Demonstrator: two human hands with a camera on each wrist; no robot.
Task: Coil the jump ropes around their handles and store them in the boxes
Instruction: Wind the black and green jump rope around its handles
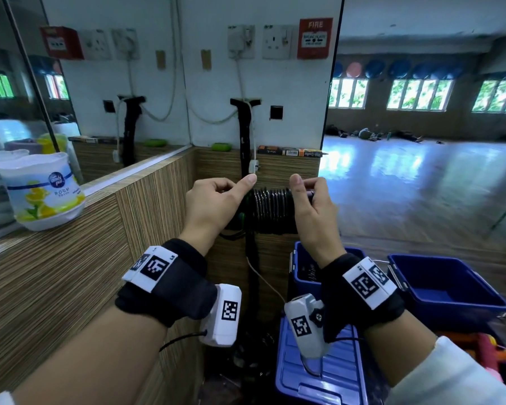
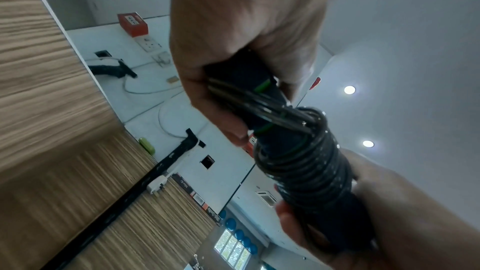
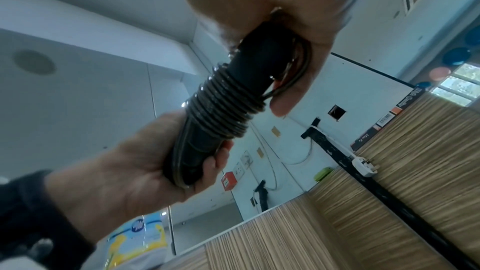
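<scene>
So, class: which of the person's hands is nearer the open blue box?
Right. The right hand grips the coiled jump rope almost above the open blue box; the left hand holds the bundle's far end.

Reads "FIRE" in white on the red alarm box [image 1: 315, 38] high on the wall; smaller lines beneath too blurred. Down and far left of it, "ROOM" under a round blue logo on the air-freshener tub [image 1: 43, 190]. "Max K" on a dark carton [image 3: 374, 132] below.

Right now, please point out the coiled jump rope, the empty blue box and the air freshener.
coiled jump rope [image 1: 270, 210], head view, black coils
blue box [image 1: 479, 283], head view, right rim
air freshener [image 1: 41, 191], head view, label
</scene>
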